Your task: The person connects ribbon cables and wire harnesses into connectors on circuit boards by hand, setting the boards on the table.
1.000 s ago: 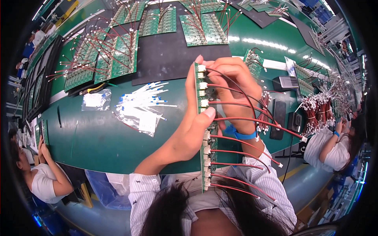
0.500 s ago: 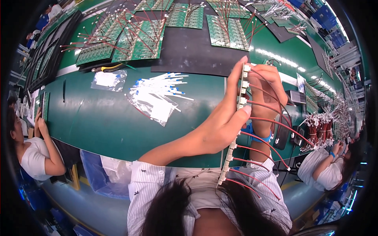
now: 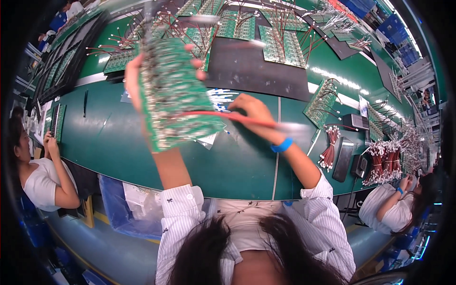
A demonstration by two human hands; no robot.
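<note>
Green tabletop [image 3: 107, 147] is seen below 1 circuit board [image 3: 178, 88], gripped by the left hand [image 3: 134, 83]; near blue-tipped strips [image 3: 220, 97], fingers of the right hand [image 3: 254, 112] are curled, but their hold cannot be told.

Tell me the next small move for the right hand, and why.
Probably pinch one of the blue-tipped white strips with the right hand: it appears to be right beside them, while the left hand holds the green circuit board up above the table.
</note>
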